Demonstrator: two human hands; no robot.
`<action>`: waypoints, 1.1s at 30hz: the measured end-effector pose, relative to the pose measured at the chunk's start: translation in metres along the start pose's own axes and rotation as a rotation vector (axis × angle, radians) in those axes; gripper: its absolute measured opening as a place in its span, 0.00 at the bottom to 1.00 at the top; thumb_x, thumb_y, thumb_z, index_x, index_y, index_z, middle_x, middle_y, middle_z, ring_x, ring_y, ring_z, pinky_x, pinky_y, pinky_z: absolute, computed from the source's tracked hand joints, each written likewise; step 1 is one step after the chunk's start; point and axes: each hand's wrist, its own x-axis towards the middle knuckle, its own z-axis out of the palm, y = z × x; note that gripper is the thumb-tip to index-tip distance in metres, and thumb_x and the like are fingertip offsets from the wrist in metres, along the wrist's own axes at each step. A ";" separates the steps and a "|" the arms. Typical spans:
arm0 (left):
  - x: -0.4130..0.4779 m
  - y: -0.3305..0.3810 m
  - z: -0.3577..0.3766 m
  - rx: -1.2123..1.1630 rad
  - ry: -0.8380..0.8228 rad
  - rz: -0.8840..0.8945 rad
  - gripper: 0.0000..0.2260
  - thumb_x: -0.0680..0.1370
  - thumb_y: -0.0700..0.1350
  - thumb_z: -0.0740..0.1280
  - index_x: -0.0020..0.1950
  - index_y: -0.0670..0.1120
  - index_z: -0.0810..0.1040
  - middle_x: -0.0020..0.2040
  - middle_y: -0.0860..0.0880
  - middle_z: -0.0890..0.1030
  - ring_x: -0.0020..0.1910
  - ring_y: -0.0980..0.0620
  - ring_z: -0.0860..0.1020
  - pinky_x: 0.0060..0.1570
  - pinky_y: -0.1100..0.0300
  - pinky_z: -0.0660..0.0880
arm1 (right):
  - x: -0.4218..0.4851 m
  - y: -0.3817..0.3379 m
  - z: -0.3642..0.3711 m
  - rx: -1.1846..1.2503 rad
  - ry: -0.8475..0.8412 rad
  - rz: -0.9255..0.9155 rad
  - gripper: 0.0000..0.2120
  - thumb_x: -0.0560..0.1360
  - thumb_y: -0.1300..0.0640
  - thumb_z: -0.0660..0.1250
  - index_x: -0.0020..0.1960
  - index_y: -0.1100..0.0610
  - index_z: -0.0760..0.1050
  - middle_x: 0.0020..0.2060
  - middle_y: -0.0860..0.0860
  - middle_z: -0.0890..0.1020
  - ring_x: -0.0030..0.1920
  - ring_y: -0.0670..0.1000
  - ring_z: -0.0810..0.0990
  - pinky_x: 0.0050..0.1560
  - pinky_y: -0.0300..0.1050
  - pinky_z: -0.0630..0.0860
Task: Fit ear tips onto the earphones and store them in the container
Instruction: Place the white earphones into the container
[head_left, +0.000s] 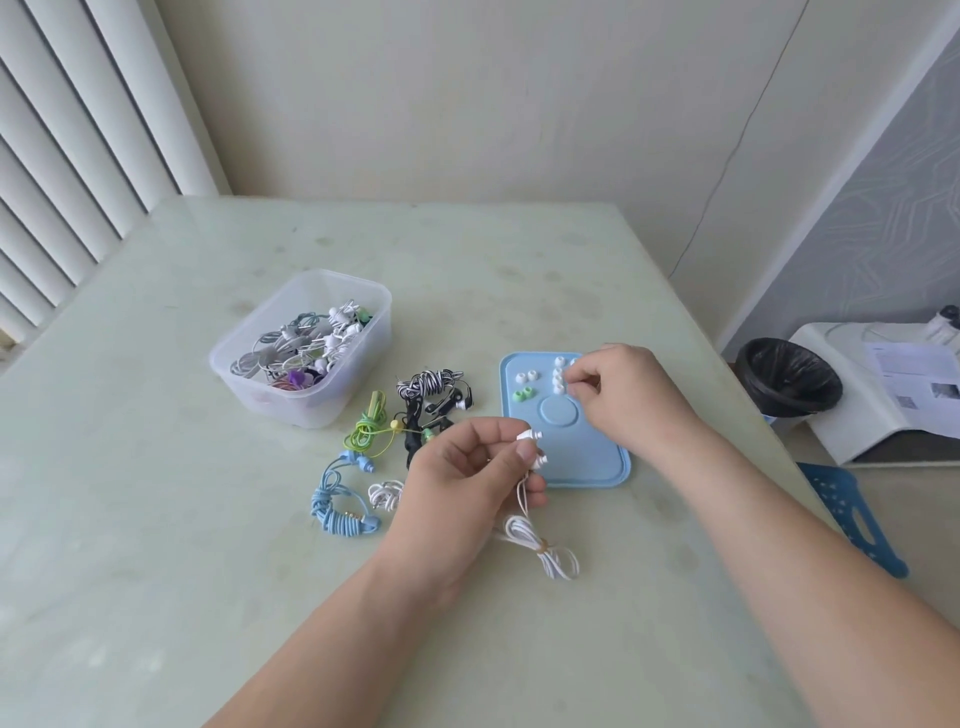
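Note:
My left hand holds a pair of white earphones between thumb and fingers, both bare nozzles pointing right. Their bundled white cable hangs down onto the table. My right hand reaches over the blue tray and pinches a white ear tip among several white ear tips at the tray's far end. Two more white tips and two green tips lie on the tray's left side. The clear plastic container at the left holds several coiled earphones.
Between container and tray lie loose earphone bundles: striped black-white, black, green, blue and a small white one. A black bin and a blue stool stand beyond the table's right edge.

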 end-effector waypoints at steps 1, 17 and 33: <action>0.001 0.000 -0.001 -0.003 0.000 0.004 0.06 0.80 0.37 0.71 0.57 0.37 0.81 0.42 0.43 0.84 0.36 0.46 0.82 0.34 0.60 0.78 | 0.002 0.000 0.001 -0.025 -0.004 -0.019 0.06 0.75 0.64 0.69 0.43 0.57 0.84 0.37 0.45 0.78 0.41 0.54 0.80 0.42 0.47 0.76; -0.001 -0.001 -0.001 -0.029 0.030 0.090 0.06 0.80 0.36 0.71 0.57 0.40 0.82 0.42 0.44 0.85 0.35 0.50 0.81 0.36 0.60 0.79 | -0.071 -0.041 -0.002 1.174 -0.070 0.181 0.06 0.73 0.69 0.73 0.50 0.64 0.83 0.36 0.60 0.83 0.37 0.55 0.81 0.39 0.46 0.79; 0.003 -0.006 -0.004 0.043 0.026 0.127 0.06 0.80 0.37 0.71 0.55 0.37 0.82 0.41 0.43 0.84 0.36 0.50 0.81 0.40 0.57 0.80 | -0.078 -0.033 0.003 1.327 -0.189 0.147 0.07 0.71 0.65 0.71 0.48 0.63 0.85 0.39 0.61 0.84 0.38 0.55 0.82 0.40 0.46 0.81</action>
